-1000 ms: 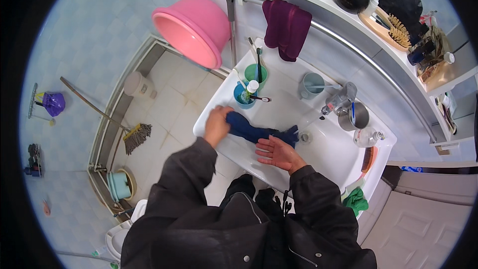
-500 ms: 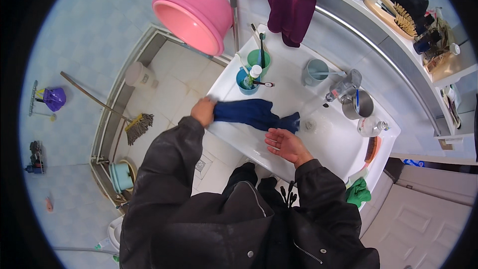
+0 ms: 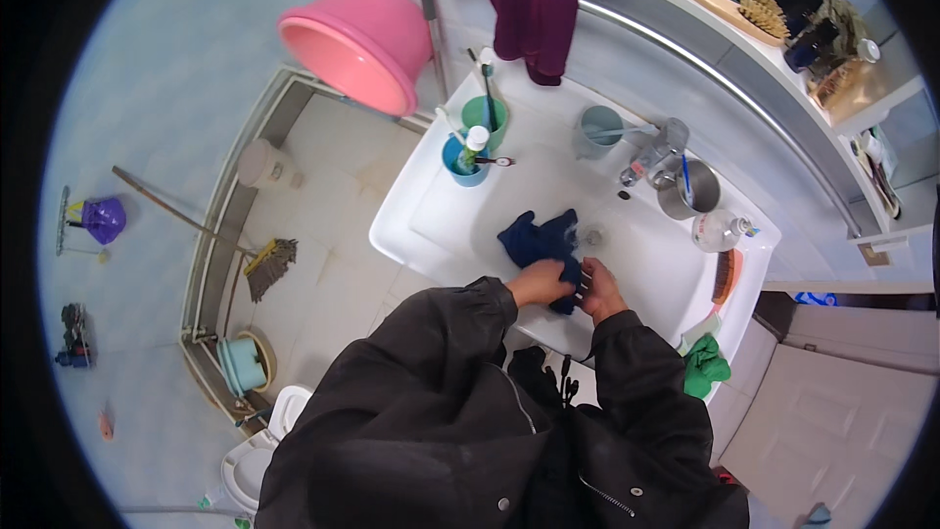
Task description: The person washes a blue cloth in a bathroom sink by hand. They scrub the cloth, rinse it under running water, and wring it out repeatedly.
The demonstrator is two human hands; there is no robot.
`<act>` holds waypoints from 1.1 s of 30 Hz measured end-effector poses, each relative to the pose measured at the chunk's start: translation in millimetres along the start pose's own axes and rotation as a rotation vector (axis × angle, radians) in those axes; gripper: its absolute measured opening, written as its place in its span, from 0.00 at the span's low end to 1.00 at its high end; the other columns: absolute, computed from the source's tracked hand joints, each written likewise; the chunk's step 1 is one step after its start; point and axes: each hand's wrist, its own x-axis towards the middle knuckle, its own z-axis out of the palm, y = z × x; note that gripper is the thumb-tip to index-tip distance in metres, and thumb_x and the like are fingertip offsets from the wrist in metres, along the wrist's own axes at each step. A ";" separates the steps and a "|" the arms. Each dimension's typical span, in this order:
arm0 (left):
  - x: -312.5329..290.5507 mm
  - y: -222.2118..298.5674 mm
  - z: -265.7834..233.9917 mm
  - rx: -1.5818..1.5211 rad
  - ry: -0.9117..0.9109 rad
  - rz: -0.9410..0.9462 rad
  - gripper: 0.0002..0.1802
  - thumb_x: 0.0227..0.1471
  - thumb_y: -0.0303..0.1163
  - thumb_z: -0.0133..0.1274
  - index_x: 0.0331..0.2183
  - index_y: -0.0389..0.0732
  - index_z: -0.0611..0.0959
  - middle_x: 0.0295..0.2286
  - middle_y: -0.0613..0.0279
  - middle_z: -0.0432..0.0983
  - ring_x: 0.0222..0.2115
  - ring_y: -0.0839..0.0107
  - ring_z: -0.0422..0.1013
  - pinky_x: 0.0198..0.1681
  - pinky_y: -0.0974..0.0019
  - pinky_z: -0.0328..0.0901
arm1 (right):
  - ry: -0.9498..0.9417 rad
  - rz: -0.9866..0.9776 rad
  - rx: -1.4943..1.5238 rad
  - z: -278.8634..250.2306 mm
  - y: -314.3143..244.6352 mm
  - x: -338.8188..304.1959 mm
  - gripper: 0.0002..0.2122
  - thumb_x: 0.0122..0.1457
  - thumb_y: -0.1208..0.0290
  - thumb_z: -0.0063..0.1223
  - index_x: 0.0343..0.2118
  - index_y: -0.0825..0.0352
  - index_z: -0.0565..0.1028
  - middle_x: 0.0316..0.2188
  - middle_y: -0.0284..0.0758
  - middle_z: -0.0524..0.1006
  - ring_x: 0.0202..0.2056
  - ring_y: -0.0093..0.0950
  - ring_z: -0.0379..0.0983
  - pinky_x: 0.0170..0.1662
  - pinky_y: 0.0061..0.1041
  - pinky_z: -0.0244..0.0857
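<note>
1. Gripping a dark blue cloth (image 3: 534, 240), my left hand (image 3: 541, 282) has its fingers curled closed over the lower part of the fabric.
2. My right hand (image 3: 599, 291) is just beside the cloth's right edge, fingers loosely bent toward it; I cannot tell whether they pinch the fabric.
3. The cloth is bunched in the white sink (image 3: 441, 235), close to the side where I stand and left of the drain (image 3: 590, 235); its far end spreads in two rough corners beyond my left hand.
4. At the sink's far left, a green cup (image 3: 473, 120) and a blue cup (image 3: 467, 174) stand close together; toothbrushes stick up from them, and a white-capped tube (image 3: 474, 145) stands in the blue one.
5. Along the back, left to right, are a grey cup (image 3: 593, 139), the tap (image 3: 658, 151), a metal cup (image 3: 676, 202) and a clear bottle (image 3: 713, 233).
6. On the right edge lies a brush (image 3: 725, 276); nearer me is a crumpled green rag (image 3: 705, 368).
7. Above the sink, a purple towel (image 3: 534, 20) hangs over a metal rail (image 3: 705, 57).
8. Off to my left are a tilted pink tub (image 3: 377, 34) and a mop (image 3: 269, 272).
</note>
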 end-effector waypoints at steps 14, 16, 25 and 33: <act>132.4 40.0 36.4 0.000 0.710 0.247 0.22 0.43 0.46 0.59 0.36 0.40 0.78 0.35 0.51 0.73 0.40 0.49 0.68 0.42 0.47 0.64 | -0.501 -0.123 0.641 0.6 -59.9 23.5 0.34 0.54 0.34 0.43 0.46 0.66 0.70 0.47 0.48 0.72 0.52 0.46 0.66 0.57 0.47 0.57; 122.6 68.2 56.7 -0.277 0.853 -0.012 0.24 0.47 0.49 0.57 0.41 0.43 0.78 0.37 0.51 0.73 0.40 0.48 0.69 0.41 0.45 0.66 | -0.761 -0.143 0.432 -15.6 -63.8 35.4 0.33 0.54 0.35 0.44 0.46 0.66 0.71 0.47 0.44 0.73 0.50 0.43 0.67 0.56 0.44 0.59; 133.4 33.7 -10.2 -0.338 0.538 -0.187 0.22 0.40 0.37 0.61 0.37 0.33 0.78 0.35 0.46 0.76 0.40 0.49 0.72 0.44 0.53 0.67 | -0.383 -0.237 0.604 5.9 -47.6 89.3 0.15 0.63 0.60 0.44 0.48 0.61 0.70 0.44 0.36 0.75 0.45 0.33 0.73 0.49 0.41 0.67; 100.2 47.2 33.7 -0.615 0.549 0.073 0.37 0.40 0.40 0.61 0.50 0.32 0.68 0.45 0.42 0.68 0.52 0.51 0.62 0.55 0.57 0.57 | -0.650 -0.553 0.181 -21.8 -51.2 100.6 0.17 0.62 0.61 0.42 0.52 0.62 0.69 0.47 0.37 0.74 0.49 0.34 0.71 0.52 0.39 0.64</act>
